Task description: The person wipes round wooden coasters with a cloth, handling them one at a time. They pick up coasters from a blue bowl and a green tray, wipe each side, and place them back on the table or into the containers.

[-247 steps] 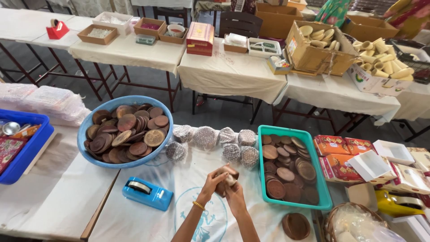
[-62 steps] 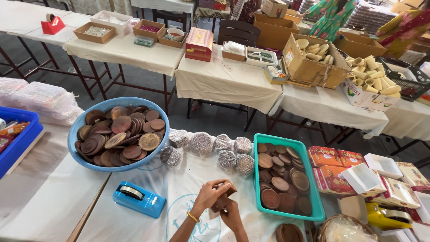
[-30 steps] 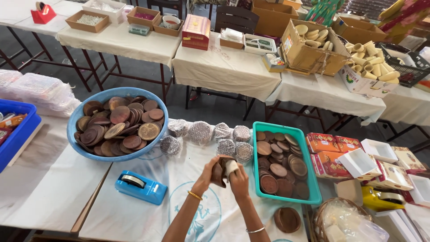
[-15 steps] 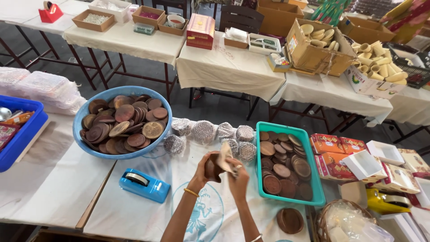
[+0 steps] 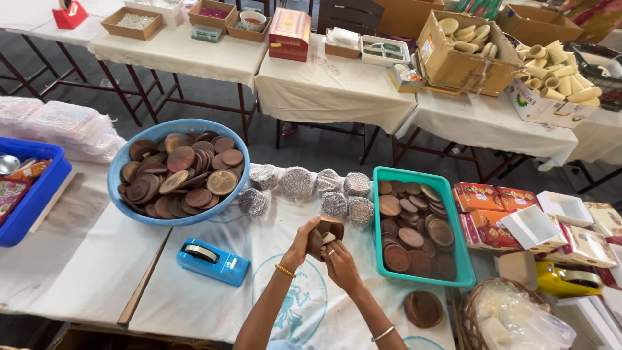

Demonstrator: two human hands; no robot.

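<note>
1. Centrally, both hands meet above the white-covered table (image 5: 97, 272), near its front edge.
2. The left hand (image 5: 306, 241) cups a small brown round dish (image 5: 329, 228) from the side.
3. The right hand (image 5: 339, 264) pinches the same dish from below.
4. A blue tape dispenser (image 5: 212, 261) lies left; a teal tray (image 5: 453, 272) of brown discs sits right; a blue bowl (image 5: 178, 126) stands toward the back left.

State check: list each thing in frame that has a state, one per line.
Left hand: gripping brown disc.
Right hand: fingers on the same disc.
Blue basin: heaped with brown discs.
Teal tray: filled with discs.
Blue tape dispenser: resting on table.
Small white box: open.
</note>
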